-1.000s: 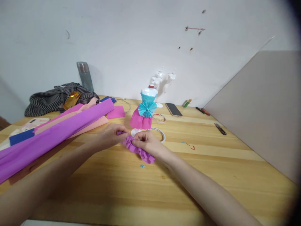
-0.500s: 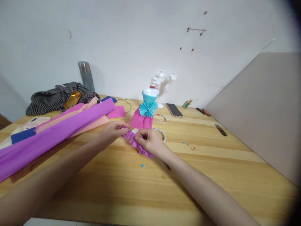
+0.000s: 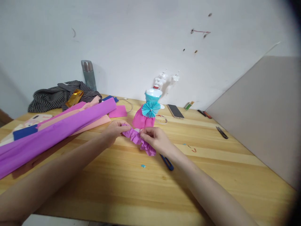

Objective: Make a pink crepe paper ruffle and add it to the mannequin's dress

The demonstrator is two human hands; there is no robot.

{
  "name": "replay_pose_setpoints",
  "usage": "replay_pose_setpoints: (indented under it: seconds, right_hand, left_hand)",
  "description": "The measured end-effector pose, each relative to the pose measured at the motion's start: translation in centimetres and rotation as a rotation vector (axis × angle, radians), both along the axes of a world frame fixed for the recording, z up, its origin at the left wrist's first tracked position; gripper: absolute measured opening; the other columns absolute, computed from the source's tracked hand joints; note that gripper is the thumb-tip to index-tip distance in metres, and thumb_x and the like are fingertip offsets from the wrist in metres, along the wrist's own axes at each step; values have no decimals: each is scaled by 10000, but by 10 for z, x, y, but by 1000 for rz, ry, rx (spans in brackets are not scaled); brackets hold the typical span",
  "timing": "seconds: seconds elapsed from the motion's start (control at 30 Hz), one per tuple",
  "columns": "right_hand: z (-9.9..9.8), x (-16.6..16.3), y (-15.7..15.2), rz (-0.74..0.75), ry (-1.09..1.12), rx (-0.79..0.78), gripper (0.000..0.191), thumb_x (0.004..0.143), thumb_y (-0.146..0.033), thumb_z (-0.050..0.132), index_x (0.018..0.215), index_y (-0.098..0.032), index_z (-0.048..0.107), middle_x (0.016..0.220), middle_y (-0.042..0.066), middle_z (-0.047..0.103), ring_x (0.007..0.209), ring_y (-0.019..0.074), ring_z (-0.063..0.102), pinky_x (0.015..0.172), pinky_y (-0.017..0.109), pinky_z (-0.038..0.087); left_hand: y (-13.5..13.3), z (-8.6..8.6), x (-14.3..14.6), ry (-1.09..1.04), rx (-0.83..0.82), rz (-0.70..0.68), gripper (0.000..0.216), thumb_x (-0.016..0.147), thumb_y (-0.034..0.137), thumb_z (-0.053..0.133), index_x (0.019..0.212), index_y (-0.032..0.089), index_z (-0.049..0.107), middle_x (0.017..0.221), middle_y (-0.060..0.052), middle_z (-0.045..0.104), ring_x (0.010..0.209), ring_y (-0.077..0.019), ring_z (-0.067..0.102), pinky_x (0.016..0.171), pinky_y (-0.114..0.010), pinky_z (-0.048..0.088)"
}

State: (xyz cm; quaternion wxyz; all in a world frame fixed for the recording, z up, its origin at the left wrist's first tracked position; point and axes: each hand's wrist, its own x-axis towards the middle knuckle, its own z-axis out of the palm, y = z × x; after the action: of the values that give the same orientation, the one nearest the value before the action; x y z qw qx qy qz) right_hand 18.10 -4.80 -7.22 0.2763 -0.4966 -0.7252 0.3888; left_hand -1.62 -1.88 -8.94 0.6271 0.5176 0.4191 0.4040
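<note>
Both my hands hold a gathered strip of purple crepe paper (image 3: 138,140) just above the wooden table (image 3: 211,175). My left hand (image 3: 115,129) pinches its left end. My right hand (image 3: 155,139) pinches the ruffled middle, and the free end hangs down to the right. Right behind the strip stands a small mannequin (image 3: 148,109) in a pink paper skirt with a blue fan bow. A blue-handled tool (image 3: 167,162) lies on the table under my right wrist.
Rolls of purple and pink crepe paper (image 3: 56,131) lie at the left. A striped cloth (image 3: 58,95), a steel flask (image 3: 88,74), a phone (image 3: 175,111) and small snips (image 3: 222,132) sit further back. A grey panel (image 3: 270,110) bounds the right side.
Both hands have lifted the purple strip up and closer to the mannequin. My right hand now covers the tape ring, and the blue-handled tool shows beneath my wrist.
</note>
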Motion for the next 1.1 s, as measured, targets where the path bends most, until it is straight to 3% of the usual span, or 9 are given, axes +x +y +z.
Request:
replay_pose_setpoints:
  seconds: [0.17, 0.37, 0.6, 0.8, 0.93, 1.1]
  right_hand:
    - [7, 5, 1, -80, -24, 39, 176, 768, -331, 627, 716, -163, 637, 592, 5, 603, 538, 125, 532, 507, 221, 380]
    - [24, 10, -7, 38, 68, -102, 340, 790, -456, 593, 631, -156, 581, 540, -6, 524, 486, 102, 448, 464, 227, 318]
    - [26, 14, 0, 116, 25, -187, 288, 768, -397, 617, 622, -151, 587, 546, 7, 561, 482, 99, 467, 463, 225, 353]
    - [23, 20, 3, 28, -93, 42, 203, 736, -269, 587, 569, -177, 517, 524, -24, 481, 495, 96, 407, 488, 235, 313]
    - [19, 16, 4, -45, -370, 164, 141, 730, -170, 555, 590, -176, 550, 565, 1, 562, 516, 113, 457, 508, 247, 284]
    - [17, 11, 2, -147, -630, 292, 136, 799, -218, 562, 707, -176, 653, 703, 71, 696, 601, 167, 566, 531, 269, 267]
  left_hand:
    - [-2, 4, -2, -10, 30, 28, 184, 610, 269, 733, 583, 124, 622, 545, 2, 598, 541, -103, 523, 564, -234, 400]
    - [-11, 18, -15, -42, 77, -119, 149, 648, 264, 724, 627, 127, 668, 581, -13, 623, 548, -99, 510, 563, -234, 383]
    - [-2, 9, -18, -54, 42, -63, 176, 660, 283, 732, 632, 123, 665, 598, -20, 631, 581, -116, 537, 590, -242, 412]
    - [-1, 10, -11, -123, -25, -99, 171, 598, 264, 750, 631, 115, 673, 607, -34, 656, 594, -127, 572, 626, -256, 448]
    - [2, 2, -7, -32, -81, -70, 163, 567, 229, 745, 651, 104, 686, 620, -43, 667, 609, -135, 599, 647, -263, 468]
    - [9, -15, -3, 19, -151, -24, 166, 587, 232, 751, 658, 100, 678, 612, -43, 664, 590, -126, 606, 605, -248, 472]
